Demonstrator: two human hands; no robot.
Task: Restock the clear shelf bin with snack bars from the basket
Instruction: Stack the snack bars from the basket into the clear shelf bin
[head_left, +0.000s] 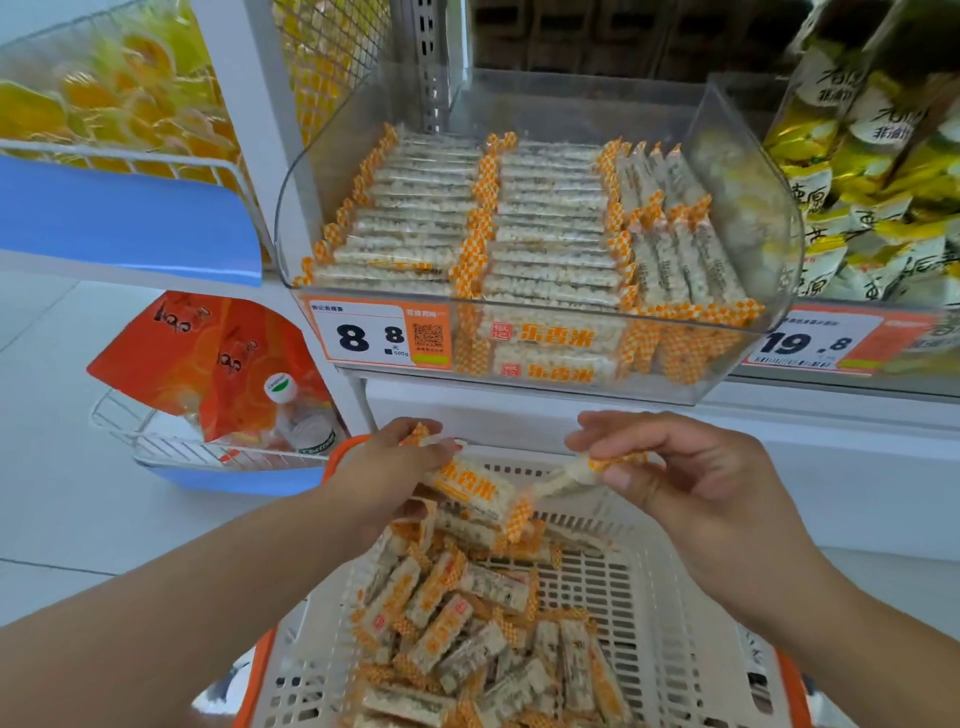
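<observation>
Left hand fingers curl around several snack bars; right hand pinches one bar by its checkered end. Below both hands, the basket holds loose bars; above the fingertips, the clear shelf bin stands filled in rows.

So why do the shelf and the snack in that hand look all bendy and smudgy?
Head view: the wide-angle lens bows the clear shelf bin and shelf edges near the frame's sides; the bar pinched by the right hand is smeared by motion blur, while the left hand's bars are sharper; soft glare whitens the bin's walls.
</observation>
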